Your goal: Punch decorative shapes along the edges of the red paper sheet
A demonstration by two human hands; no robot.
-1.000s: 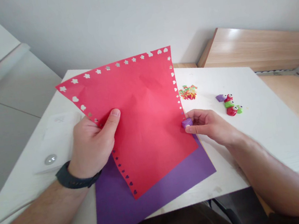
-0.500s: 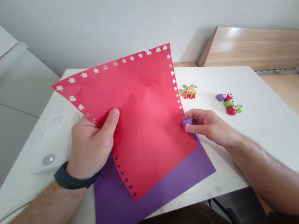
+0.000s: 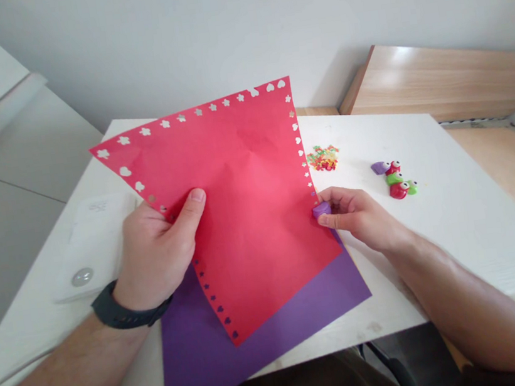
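Note:
A red sheet of paper is held up, tilted, over the table. Flower, heart and star holes run along its top edge and down parts of both sides. My left hand is closed on its left edge, thumb on the front and the other fingers hidden behind. My right hand pinches a small purple craft punch at the paper's right edge, just below the row of holes. Beneath the red sheet a purple sheet of paper lies on the table, its lower end reaching past the front edge.
Several craft punches in purple, red and green lie together on the white table. Near them is a pile of coloured paper cut-outs. A white device with a round grey button sits at left. A wooden panel stands behind.
The upper right corner of the red paper has shifted very slightly left. Both hands keep their grip, and the punch stays at the right edge.

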